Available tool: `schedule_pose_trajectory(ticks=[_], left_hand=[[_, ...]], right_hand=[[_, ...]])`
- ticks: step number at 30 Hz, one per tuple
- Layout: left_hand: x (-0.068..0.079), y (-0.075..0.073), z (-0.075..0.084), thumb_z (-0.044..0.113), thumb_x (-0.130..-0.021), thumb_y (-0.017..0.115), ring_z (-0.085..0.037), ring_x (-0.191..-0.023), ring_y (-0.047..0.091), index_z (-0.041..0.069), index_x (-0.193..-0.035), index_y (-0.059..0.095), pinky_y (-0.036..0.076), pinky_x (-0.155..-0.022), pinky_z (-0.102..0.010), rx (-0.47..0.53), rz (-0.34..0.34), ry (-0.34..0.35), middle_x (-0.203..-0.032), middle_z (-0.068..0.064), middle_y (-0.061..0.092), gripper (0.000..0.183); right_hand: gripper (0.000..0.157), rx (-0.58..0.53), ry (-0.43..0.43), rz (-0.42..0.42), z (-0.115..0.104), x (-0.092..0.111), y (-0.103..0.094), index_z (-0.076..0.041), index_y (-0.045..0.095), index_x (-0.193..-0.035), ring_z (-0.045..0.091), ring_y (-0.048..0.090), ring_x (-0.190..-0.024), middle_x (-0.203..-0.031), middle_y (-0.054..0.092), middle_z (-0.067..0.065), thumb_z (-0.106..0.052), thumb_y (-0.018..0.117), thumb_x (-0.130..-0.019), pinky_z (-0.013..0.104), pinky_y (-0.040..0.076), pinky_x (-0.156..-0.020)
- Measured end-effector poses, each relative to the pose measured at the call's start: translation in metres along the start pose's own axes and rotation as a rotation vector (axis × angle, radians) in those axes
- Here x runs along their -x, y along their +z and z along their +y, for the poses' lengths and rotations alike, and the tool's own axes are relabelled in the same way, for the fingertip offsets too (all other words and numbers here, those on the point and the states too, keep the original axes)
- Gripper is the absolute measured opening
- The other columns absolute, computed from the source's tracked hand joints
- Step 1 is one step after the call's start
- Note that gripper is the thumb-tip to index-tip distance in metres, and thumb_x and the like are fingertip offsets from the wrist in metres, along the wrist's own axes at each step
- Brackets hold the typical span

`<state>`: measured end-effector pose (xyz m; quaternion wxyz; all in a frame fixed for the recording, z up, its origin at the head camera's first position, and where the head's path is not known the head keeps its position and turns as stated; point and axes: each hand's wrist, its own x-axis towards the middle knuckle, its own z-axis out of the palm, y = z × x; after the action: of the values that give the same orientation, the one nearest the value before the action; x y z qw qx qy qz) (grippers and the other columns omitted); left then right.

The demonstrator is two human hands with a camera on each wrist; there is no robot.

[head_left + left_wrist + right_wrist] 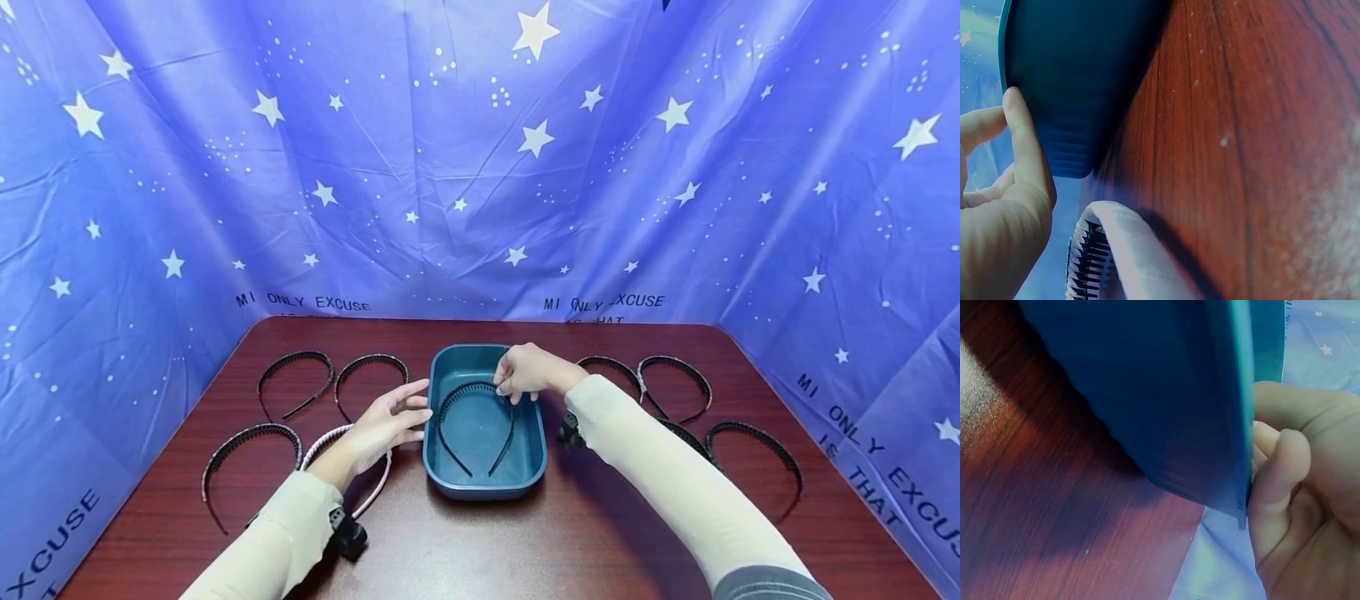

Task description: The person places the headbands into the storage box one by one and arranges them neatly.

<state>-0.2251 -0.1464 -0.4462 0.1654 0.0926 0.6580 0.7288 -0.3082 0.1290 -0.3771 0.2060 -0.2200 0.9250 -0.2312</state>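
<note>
A blue-green plastic bin [483, 492] stands mid-table. Inside it is a black toothed headband [476, 386], its two ends toward the front. My right hand [525, 371] reaches over the bin's right rim and pinches the headband's upper right side between thumb and fingers; in the right wrist view the bin wall [1147, 394] hides what those fingers hold. At the bin's left side is my left hand [378, 429], fingers extended, fingertips at the rim, as the left wrist view also shows. A pale pink-white headband [1125, 237] with dark teeth lies below my left hand.
Several dark headbands lie on both sides of the reddish-brown table, among them a back-left one [296, 357], a front-left one [251, 432], a back-right one [678, 362] and a front-right one [757, 433]. A blue star-patterned curtain [480, 167] surrounds the table's back and sides.
</note>
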Motion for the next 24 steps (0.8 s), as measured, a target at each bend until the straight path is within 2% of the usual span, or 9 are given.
schedule_pose_trajectory(ticks=[4,11,18,24], left_hand=[[-0.0003,0.0001,-0.0003,0.005,-0.098,0.063,-0.023,-0.108,0.059,0.002,-0.155,0.030,0.056,-0.088,-0.036,-0.003,0.001,0.002,-0.136,-0.029,0.045,0.066],[-0.0002,-0.0005,-0.0009,0.006,-0.098,0.063,-0.023,-0.107,0.060,0.002,-0.156,0.030,0.056,-0.088,-0.035,-0.010,0.000,0.000,-0.136,-0.029,0.045,0.067],[-0.0004,-0.0005,-0.0010,0.006,-0.098,0.063,-0.023,-0.107,0.060,0.002,-0.156,0.030,0.056,-0.089,-0.036,-0.007,-0.004,0.001,-0.136,-0.029,0.045,0.066],[-0.0001,-0.0002,-0.0009,0.006,-0.098,0.063,-0.022,-0.107,0.060,0.004,-0.155,0.032,0.056,-0.089,-0.035,-0.012,0.010,-0.007,-0.136,-0.028,0.045,0.065]], right_hand=[[0.008,0.020,0.000,0.006,-0.0005,0.0002,0.0012,-0.009,0.071,-0.101,0.018,0.072,-0.073,-0.079,0.072,-0.002,-0.014,0.072,-0.094,0.041,0.059,-0.057],[0.006,0.031,-0.007,0.026,0.0018,-0.0030,0.0038,-0.011,0.071,-0.096,0.016,0.071,-0.069,-0.079,0.072,-0.004,-0.015,0.074,-0.092,0.030,0.053,-0.047],[0.009,0.044,0.008,0.032,0.0009,-0.0025,0.0043,-0.010,0.071,-0.098,0.016,0.071,-0.068,-0.078,0.072,-0.002,-0.015,0.075,-0.092,0.035,0.056,-0.050],[0.009,0.043,0.016,0.046,-0.0013,-0.0011,0.0047,-0.010,0.070,-0.099,0.016,0.070,-0.068,-0.081,0.073,0.001,-0.014,0.075,-0.092,0.030,0.053,-0.047]])
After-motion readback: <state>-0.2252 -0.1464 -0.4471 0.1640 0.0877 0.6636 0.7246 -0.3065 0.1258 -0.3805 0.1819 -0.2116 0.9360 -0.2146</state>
